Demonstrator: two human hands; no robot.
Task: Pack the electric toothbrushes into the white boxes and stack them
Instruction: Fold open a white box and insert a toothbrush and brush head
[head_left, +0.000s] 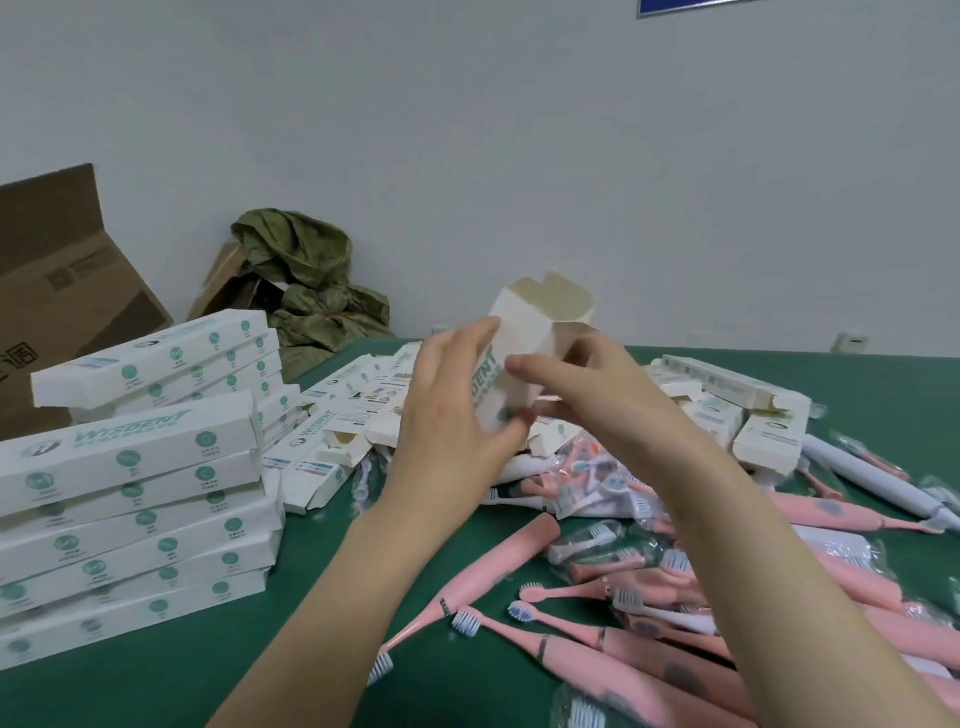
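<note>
A white box (524, 332) with green lettering is held upright above the table, its top flaps open. My left hand (457, 415) grips its left side and lower end. My right hand (587, 389) holds its right side, fingers curled round the edge. Pink electric toothbrushes (613, 649) lie in a loose heap at the lower right, with bagged brush heads (587, 483) behind them. Packed white boxes (135, 519) stand stacked at the left. Whether the held box has a toothbrush inside is hidden.
Flat and part-folded white boxes (363, 405) lie scattered across the back of the green table (322, 571); more sit at the right (753, 415). A white toothbrush (872, 483) lies far right. A brown carton (57, 291) and a green bag (306, 280) stand behind.
</note>
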